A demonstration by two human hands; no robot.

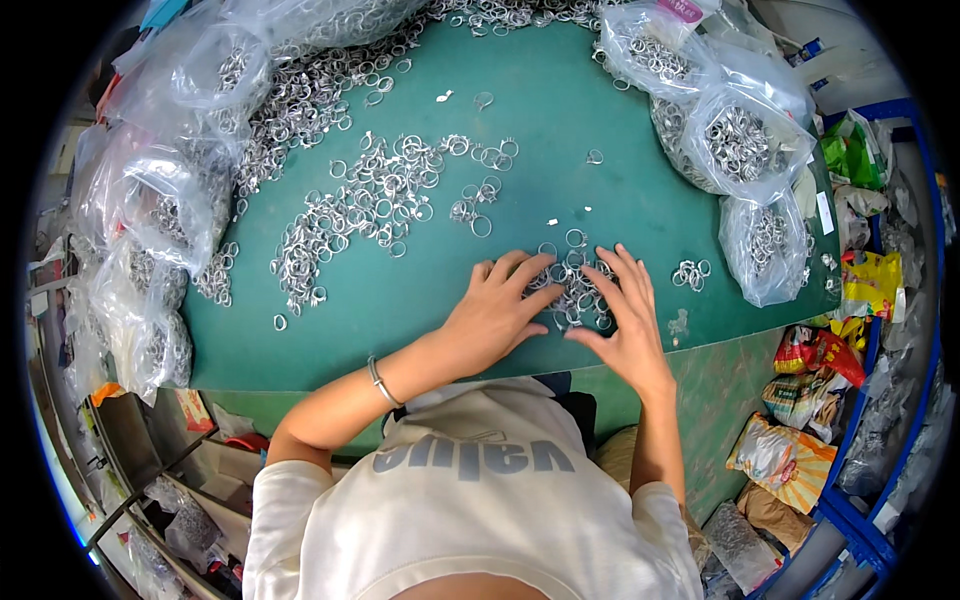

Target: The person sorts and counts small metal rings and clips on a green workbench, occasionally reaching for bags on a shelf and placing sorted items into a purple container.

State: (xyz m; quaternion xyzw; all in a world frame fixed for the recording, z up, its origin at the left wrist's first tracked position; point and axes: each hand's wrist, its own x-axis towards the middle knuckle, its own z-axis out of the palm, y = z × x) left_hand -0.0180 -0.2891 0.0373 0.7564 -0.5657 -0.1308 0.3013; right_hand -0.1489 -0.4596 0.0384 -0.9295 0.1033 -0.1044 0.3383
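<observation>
Two hands [560,305] — one ring pile [578,290], four bags [745,145]

A green table [560,110] carries loose metal rings [370,200] scattered in heaps across its middle, a small pile of rings [575,290] near its front edge, and clear bags of rings [745,145] along both sides.

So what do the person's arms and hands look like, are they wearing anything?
Both arms are bare from the short white sleeves of a T-shirt down to the fingers. The left hand has no glove or ring that I can see, but its wrist wears a thin silver bangle. The right hand and its wrist are bare, with no jewellery showing.
</observation>
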